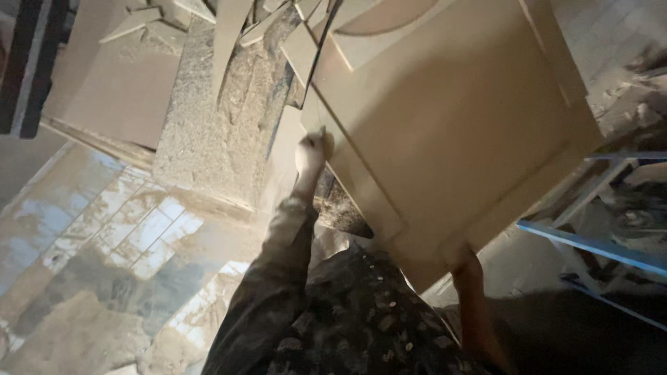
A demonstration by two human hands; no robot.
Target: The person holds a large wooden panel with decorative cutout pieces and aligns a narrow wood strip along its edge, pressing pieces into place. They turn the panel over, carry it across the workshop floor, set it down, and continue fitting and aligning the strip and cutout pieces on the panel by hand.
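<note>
I hold a large tan fibreboard panel [458, 125] tilted in front of me, with a routed groove running near its edge. My left hand [310, 151] is closed on the panel's left edge, fingers curled round it. My right hand [464, 258] grips the panel's lower corner from underneath; the board hides most of the fingers. A patterned dark sleeve covers my left arm.
A pile of board offcuts [229, 28] and sawdust [208, 132] lies on the floor ahead. A flat board [118, 90] rests at upper left. Dusty patterned floor tiles [125, 236] spread to the left. A blue metal frame [590, 246] stands at right.
</note>
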